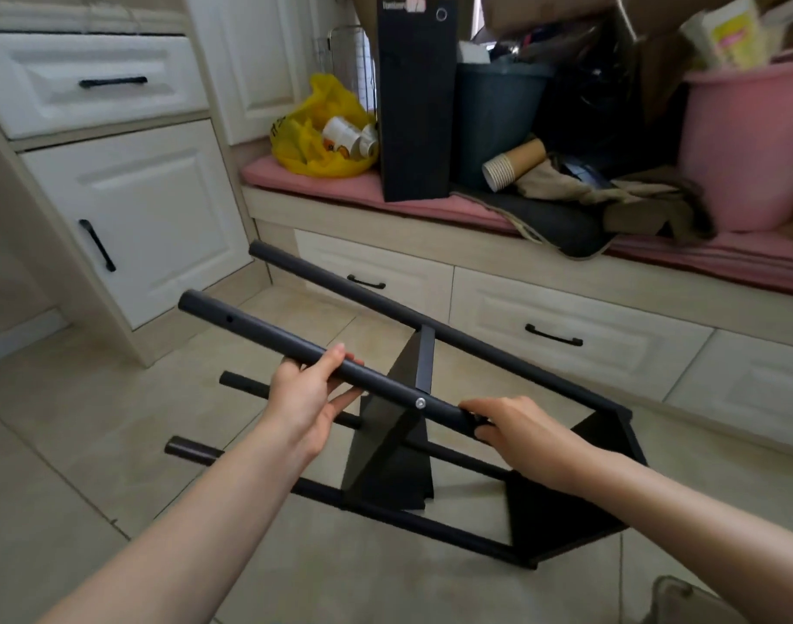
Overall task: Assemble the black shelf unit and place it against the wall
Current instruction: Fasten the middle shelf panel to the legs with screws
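The black shelf unit (385,448) lies on its side on the tiled floor, four round black poles running left to right with two black shelf boards fixed between them. My left hand (311,394) grips the nearest upper pole (250,328) from below, thumb over the top. Just right of a silver screw (420,402), my right hand (516,427) holds the same pole where it meets the second board. The poles' left ends stand free, one with a small hole.
A window bench with a pink cushion (340,184) carries a tall black panel (416,101), a yellow bag (322,132), paper cups (513,164), a dark bin and a pink tub (750,141). White cabinets (129,218) stand at left; drawers (552,331) run under the bench.
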`<state>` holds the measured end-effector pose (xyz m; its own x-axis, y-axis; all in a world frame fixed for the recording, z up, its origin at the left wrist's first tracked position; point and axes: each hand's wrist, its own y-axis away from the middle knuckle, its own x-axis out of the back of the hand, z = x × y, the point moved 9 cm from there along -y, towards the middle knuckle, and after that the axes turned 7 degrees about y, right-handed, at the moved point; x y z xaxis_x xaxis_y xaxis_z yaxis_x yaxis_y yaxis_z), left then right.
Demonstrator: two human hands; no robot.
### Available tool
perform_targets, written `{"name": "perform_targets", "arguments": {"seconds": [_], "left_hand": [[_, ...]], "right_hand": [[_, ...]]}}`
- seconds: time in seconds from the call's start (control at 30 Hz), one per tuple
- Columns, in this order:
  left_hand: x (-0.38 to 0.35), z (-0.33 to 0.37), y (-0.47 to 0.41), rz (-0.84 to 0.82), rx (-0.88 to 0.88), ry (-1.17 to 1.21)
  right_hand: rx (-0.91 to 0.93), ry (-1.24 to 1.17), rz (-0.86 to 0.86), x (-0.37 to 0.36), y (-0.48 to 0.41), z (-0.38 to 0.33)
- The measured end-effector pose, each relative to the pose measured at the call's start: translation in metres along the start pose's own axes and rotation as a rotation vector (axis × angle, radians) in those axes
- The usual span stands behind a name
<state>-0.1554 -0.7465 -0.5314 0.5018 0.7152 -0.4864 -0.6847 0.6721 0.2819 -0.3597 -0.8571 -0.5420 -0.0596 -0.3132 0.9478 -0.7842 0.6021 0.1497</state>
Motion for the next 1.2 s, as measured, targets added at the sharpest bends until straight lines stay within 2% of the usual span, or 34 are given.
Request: {"name": "perform_targets", "arguments": {"seconds": [0.2, 0.37, 0.57, 0.7, 0.8, 0.93, 1.2], "left_hand": [[-0.048, 0.041, 0.001, -0.123, -0.092, -0.170], [-0.079, 0.052, 0.016, -0.213, -0.151, -0.270], [-0.101, 0.050, 0.045, -0.316, -0.163, -0.433], [-0.119, 0.041, 0.070, -0.402, -0.144, -0.512], [-0.132, 0.033, 0.088, -0.466, -0.161, -0.580], [-0.151, 0.026, 0.112, -0.568, -0.267, -0.704], [-0.188, 0.010, 0.136, -0.715, -0.356, -0.772]], "right_hand": [[-0.078, -0.204, 0.040, 0.016, 0.013, 0.000], [-0.109, -0.218, 0.027, 0.031, 0.021, 0.009], [-0.288, -0.343, 0.290, 0.085, 0.042, 0.045], [-0.331, -0.412, 0.432, 0.105, 0.062, 0.053], [-0.349, -0.473, 0.459, 0.105, 0.074, 0.057], [-0.365, -0.553, 0.488, 0.099, 0.095, 0.071], [-0.378, -0.701, 0.460, 0.082, 0.134, 0.103]]}}
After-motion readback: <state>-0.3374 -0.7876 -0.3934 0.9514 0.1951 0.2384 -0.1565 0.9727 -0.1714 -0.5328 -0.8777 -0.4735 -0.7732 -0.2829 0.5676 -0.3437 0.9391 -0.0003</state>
